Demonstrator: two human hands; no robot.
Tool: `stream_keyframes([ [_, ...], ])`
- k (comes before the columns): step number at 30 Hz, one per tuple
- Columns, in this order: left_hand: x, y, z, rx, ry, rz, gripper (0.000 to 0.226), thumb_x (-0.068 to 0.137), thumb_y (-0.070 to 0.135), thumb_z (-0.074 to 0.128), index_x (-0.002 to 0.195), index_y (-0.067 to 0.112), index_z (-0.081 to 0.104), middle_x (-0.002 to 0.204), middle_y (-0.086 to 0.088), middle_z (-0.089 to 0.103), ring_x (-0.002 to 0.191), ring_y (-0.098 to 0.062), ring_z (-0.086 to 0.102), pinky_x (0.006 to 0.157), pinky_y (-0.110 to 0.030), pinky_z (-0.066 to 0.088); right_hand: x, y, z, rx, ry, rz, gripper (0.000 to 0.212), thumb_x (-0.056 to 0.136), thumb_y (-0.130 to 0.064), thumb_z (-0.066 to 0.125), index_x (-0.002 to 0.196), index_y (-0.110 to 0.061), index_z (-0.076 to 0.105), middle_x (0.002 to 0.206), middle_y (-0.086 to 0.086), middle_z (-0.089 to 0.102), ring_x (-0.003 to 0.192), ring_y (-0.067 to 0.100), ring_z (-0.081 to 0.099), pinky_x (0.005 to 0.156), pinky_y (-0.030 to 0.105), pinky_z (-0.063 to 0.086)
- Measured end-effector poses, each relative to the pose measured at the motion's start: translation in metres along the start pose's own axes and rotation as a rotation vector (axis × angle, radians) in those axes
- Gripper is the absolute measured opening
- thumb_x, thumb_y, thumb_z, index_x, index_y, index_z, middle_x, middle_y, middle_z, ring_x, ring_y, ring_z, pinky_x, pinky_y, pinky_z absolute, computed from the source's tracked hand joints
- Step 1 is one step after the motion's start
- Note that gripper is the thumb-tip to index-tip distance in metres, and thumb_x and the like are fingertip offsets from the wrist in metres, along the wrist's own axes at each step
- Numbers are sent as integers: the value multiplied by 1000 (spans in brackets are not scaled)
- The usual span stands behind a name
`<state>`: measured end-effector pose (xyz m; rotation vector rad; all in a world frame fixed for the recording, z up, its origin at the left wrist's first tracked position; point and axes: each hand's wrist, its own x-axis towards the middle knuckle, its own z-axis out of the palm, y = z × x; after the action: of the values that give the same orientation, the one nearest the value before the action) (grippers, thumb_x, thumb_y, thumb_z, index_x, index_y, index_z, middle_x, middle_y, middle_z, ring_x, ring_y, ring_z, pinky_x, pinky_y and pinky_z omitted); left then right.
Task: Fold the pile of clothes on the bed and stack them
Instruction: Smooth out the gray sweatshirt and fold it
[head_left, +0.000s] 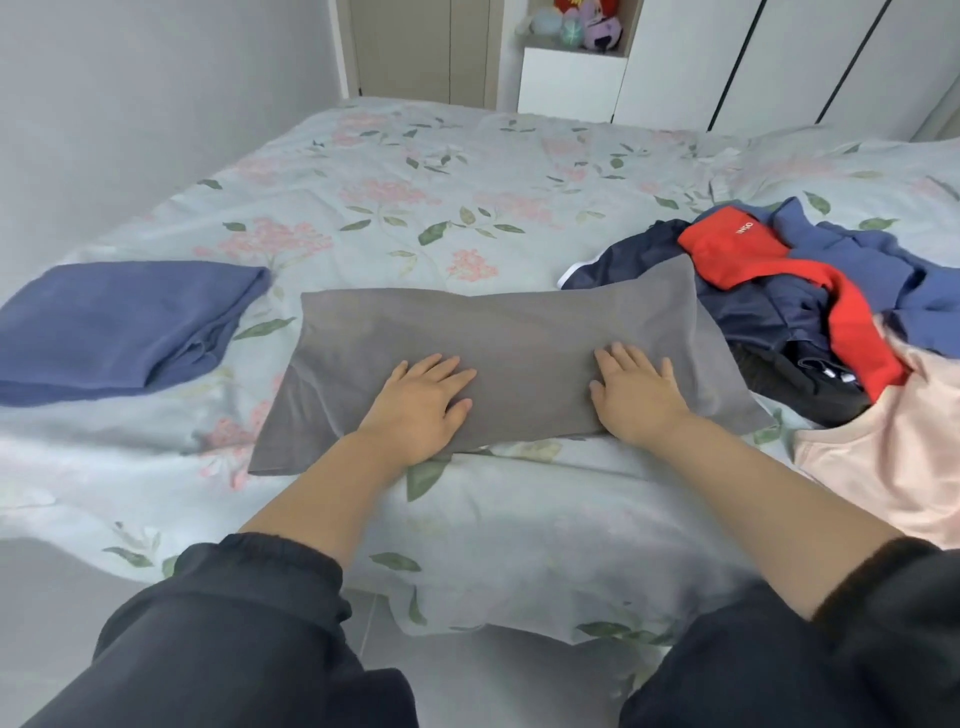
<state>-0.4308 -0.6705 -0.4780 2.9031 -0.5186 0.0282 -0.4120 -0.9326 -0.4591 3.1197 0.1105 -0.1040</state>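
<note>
- Landmark: the grey garment (498, 358), folded to a long band, lies crosswise on the bed (415, 197) straight ahead of the person.
- Left hand (421, 400) rests on its near-left part and right hand (636, 397) on its near-right part. Both are palm down with fingers straight, pressing flat.
- Grip is released on both sides: nothing pinched or grasped.
- Folded blue garment (119, 325) lies left of the grey garment, apart from it, with floral cover showing between. My read is that it's the base of the stack.
- Unfolded pile (779, 301) sits right of the grey garment. The grey one's far-right corner overlaps the navy piece at the pile's edge.
- Red garment (737, 249) lies on top of the pile. Pink garment (893, 457) is near-right of the grey garment, close to its right end.
- Step in hand, as I judge it: flattening the band before the next fold.
- How to do it well:
  - Sweep palms from the centre out to both ends to push wrinkles out.
  - The near-left corner splays wider than the rest, so square it first.
  - Lift the right end off the navy piece before folding, or it may drag the pile.
  - Fold end over end down to roughly the blue garment's footprint, line up the edges and press the crease.
  - Slide both hands under, carry it left and set it on the blue garment with edges flush.
- Progress is early: one piece folded, one in hand, several left in the pile.
</note>
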Motion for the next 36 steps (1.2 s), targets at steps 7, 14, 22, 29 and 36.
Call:
stream_keyframes([
  [7, -61, -78, -22, -7, 126, -506, 52, 96, 40, 41, 144, 19, 35, 146, -8, 37, 132, -29, 33, 105, -41, 30, -16, -110, 1, 261, 168, -423, 53, 101, -38, 29, 150, -22, 18, 160, 0, 5, 146, 15, 1, 116, 43, -2],
  [14, -87, -105, -40, -547, 235, -814, 38, 91, 43, 55, 104, 8, 64, 105, -11, 65, 101, -30, 58, 81, -32, 43, -19, -145, 33, 101, 137, -348, 52, 100, -43, 17, 151, -30, 15, 159, -5, 13, 146, 13, 7, 117, 46, 2],
  [22, -75, -78, -55, -1333, 40, -938, 31, 83, 35, 70, 99, 10, 61, 81, -5, 66, 68, -13, 62, 49, -18, 52, -31, -142, 37, 125, 134, -425, 65, 95, -58, 18, 152, -27, 11, 159, -2, 8, 146, 12, 3, 117, 42, 1],
  [29, -59, -59, -56, -1186, 60, -895, 13, 83, 15, 69, 81, 11, 57, 73, -6, 60, 52, -13, 58, 40, -16, 49, -31, -137, 30, 218, 33, -463, 81, 85, -68, 40, 151, -33, 9, 160, -7, 0, 146, 7, -3, 118, 41, -3],
  [36, -58, -50, -66, -1353, 66, -917, 19, 91, 11, 53, 74, 3, 56, 44, -6, 60, 35, -10, 57, 36, -18, 47, -32, -140, 28, 289, 75, -411, 80, 84, -62, 49, 150, -29, 19, 159, -7, 12, 145, 6, 7, 119, 43, 4],
])
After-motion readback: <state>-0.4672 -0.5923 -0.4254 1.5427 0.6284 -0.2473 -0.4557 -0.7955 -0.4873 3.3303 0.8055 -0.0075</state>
